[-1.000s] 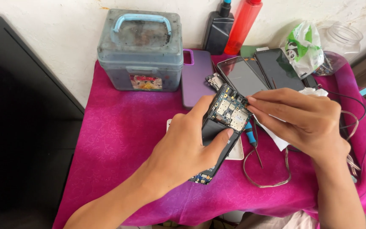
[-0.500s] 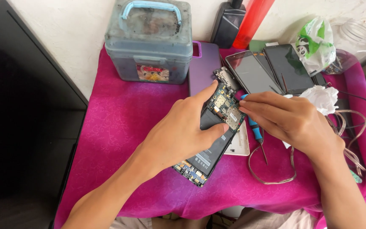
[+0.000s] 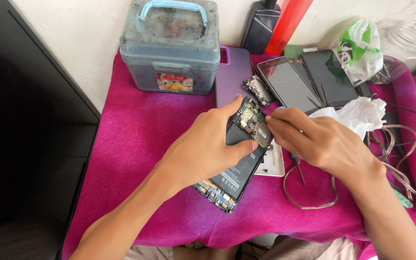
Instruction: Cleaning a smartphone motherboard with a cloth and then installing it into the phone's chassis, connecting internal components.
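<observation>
An opened black phone point(image 3: 237, 168) with bare circuit board and battery lies on the magenta cloth point(image 3: 136, 139). My left hand point(image 3: 208, 144) grips it across the middle, thumb on the battery. My right hand point(image 3: 318, 142) pinches at the circuit board point(image 3: 253, 123) near the phone's top end, fingertips closed on a small part that I cannot make out. A blue-handled screwdriver point(image 3: 297, 166) lies under my right hand, mostly hidden.
A grey plastic box with blue handle point(image 3: 172, 45) stands at the back. Beside it lie a purple phone cover point(image 3: 232, 79), two dark phones point(image 3: 309, 84), a loose board piece point(image 3: 260, 90), crumpled tissue point(image 3: 357, 113), cables point(image 3: 396, 154), a red bottle point(image 3: 287, 24). A black panel point(image 3: 20, 144) fills the left.
The phone has come down from being held up to resting on the cloth. Both hands moved down and closer to me with it; the right fingers stay at the board.
</observation>
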